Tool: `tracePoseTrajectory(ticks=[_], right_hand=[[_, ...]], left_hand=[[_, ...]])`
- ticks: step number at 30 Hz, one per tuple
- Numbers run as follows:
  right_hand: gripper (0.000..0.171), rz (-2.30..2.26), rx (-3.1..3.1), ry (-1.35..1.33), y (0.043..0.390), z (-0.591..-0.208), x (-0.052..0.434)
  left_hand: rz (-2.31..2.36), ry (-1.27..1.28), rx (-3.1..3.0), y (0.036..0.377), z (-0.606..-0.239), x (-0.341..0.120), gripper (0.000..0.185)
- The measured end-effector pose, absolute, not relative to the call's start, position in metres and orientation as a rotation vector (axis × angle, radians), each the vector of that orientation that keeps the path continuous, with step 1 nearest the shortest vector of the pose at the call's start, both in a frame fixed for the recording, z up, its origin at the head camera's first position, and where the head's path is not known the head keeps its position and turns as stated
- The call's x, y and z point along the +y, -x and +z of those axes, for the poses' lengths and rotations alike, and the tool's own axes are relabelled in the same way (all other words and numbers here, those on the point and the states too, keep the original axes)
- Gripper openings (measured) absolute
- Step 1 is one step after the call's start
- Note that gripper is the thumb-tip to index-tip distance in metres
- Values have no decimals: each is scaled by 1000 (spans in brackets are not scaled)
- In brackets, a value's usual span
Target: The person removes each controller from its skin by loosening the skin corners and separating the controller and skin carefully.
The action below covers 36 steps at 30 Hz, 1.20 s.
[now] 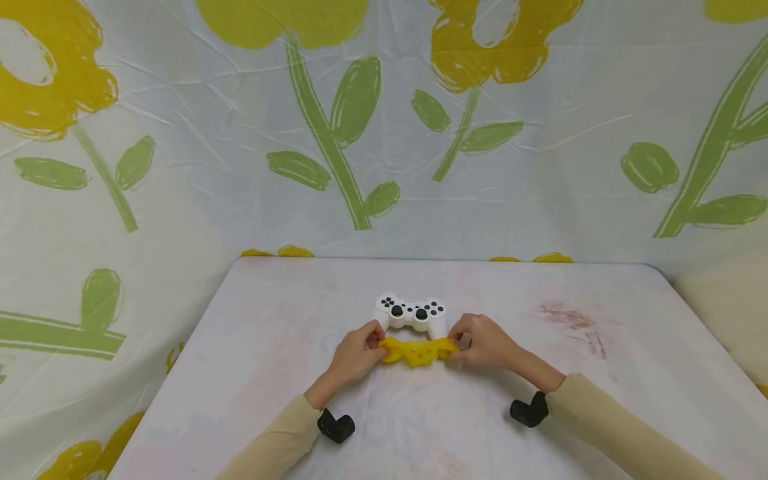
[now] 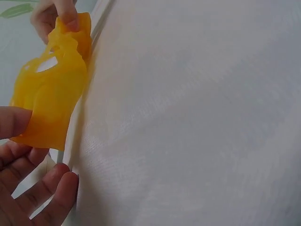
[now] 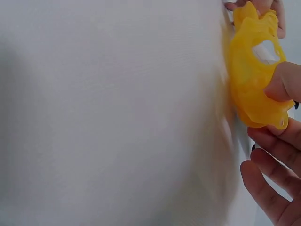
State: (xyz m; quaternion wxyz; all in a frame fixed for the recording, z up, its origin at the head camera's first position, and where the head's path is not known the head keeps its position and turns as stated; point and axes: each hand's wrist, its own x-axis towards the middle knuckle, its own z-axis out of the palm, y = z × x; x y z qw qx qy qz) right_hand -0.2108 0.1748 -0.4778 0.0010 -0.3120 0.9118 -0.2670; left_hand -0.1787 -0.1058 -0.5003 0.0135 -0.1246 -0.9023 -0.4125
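A yellow silicone controller cover (image 1: pixel 418 353) is stretched between both hands, just in front of a white game controller (image 1: pixel 411 312). My left hand (image 1: pixel 357 353) pinches the cover's left end between thumb and fingers. At the other end, my right hand (image 1: pixel 485 341) pinches it the same way. Soft and thin, the cover (image 2: pixel 51 94) shows cut-out holes in the left wrist view. In the right wrist view, a large opening shows in the cover (image 3: pixel 256 70) near the thumb. The controller lies face up on the table, its black sticks visible and its grips partly hidden behind the hands.
The pale table (image 1: pixel 270 400) has reddish smudges (image 1: pixel 573 320) on its right side. A flower-printed cloth (image 1: pixel 408 147) hangs behind the table and at its sides. Black wrist-worn pieces (image 1: pixel 529 409) sit at both sleeve cuffs.
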Motion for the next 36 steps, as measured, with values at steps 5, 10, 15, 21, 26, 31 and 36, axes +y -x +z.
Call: tracePoseTrajectory(ticks=[5, 10, 15, 21, 26, 31, 36], right_hand=[[11, -868, 2823, 969, 214, -479, 176], [9, -954, 2761, 969, 214, -478, 179], [7, -1027, 2720, 992, 214, -477, 183], [7, -1116, 2673, 967, 213, -476, 188], [9, -1185, 2638, 897, 212, -471, 192], [16, -1247, 2597, 824, 210, -470, 195], [21, -1443, 2449, 736, 210, -475, 197]], left_hand=[[-1366, 417, -2802, 180, -500, -108, 11], [-1420, 441, -2787, 183, -504, -110, 11], [-1452, 458, -2773, 184, -504, -109, 14], [-1521, 500, -2771, 182, -502, -109, 25], [-1650, 538, -2753, 180, -498, -111, 30], [-1718, 642, -2698, 180, -498, -112, 30], [-1809, 744, -2665, 180, -496, -112, 22]])
